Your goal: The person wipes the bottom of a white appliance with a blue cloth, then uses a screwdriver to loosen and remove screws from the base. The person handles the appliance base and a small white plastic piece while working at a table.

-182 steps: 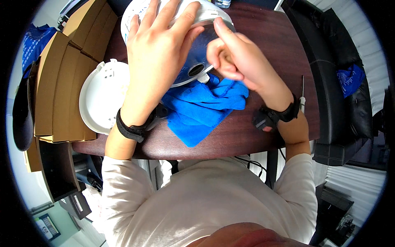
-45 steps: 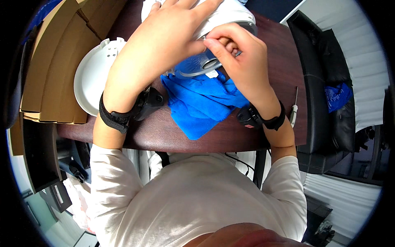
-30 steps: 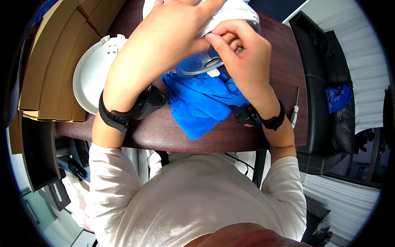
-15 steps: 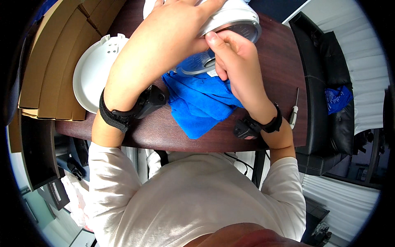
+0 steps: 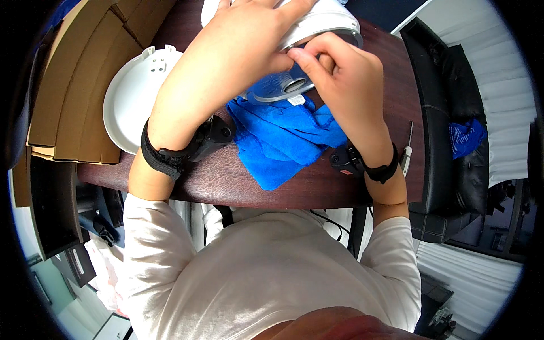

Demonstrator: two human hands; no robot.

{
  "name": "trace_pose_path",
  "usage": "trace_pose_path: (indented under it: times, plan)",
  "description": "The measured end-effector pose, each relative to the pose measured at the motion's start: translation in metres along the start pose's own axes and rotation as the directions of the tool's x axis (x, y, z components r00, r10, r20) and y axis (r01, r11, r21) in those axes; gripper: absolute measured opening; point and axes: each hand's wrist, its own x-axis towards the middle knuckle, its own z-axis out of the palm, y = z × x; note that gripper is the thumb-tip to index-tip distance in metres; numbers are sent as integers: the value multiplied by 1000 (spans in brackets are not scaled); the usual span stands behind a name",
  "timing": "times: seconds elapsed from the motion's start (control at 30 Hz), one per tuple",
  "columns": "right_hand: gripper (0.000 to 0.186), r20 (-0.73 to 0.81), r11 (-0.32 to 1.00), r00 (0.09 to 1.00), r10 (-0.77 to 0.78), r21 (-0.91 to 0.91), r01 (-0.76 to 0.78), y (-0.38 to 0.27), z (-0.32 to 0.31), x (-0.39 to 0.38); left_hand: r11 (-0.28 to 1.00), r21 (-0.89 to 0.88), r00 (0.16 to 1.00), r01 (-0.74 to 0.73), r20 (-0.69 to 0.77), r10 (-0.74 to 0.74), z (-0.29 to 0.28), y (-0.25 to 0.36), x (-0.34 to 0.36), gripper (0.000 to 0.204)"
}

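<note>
A white round device [image 5: 328, 20] with a metal rim and shiny clear underside [image 5: 266, 88] rests at the far edge of the table. Across its top lies my left hand [image 5: 246, 48], fingers apart, thumb near the rim. My right hand [image 5: 354, 79] is pinched at that rim beside the left thumb; anything between its fingertips is too small and hidden to name. A rumpled blue cloth [image 5: 277, 147] lies beneath and in front of the device. To the left sits a white round cover [image 5: 126, 107] with tabs and small metal bits.
Cardboard boxes [image 5: 68, 85] are stacked along the left of the dark wooden table [image 5: 238, 190]. A screwdriver [image 5: 407, 158] lies at the right edge. Beyond it stands a black sofa [image 5: 439, 158] with a blue bag [image 5: 466, 136] on it; cables [image 5: 334, 224] run below the table.
Since the earliest frame, my right hand has closed from a looser shape into a pinch at the rim. Since half a second ago it has shifted slightly right, index finger bent higher.
</note>
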Motion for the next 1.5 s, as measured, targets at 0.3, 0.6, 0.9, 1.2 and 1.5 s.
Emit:
trace_pose_path:
  times: [0.3,0.6,0.9,1.2,1.5]
  plan:
    - [41,504,578,748,432,482,-658,-3,3,-7,999,2,998,36,-46,-36,8,3,0,67]
    - [55,768,196,556,317,520,-831,-14,-8,-6,997,-37,997,71,4,-71,0,6,-1,69]
    - [34,72,897,960,-269,-345,277,1,-14,9,998,6,998,61,-24,-60,8,2,-3,73]
    - [38,160,980,974,158,97,-175,-7,-4,0,999,15,997,42,-70,-41,13,3,-3,68]
    - [50,735,86,535,415,554,-828,-22,-3,-8,997,43,994,66,-85,-62,14,6,-2,64]
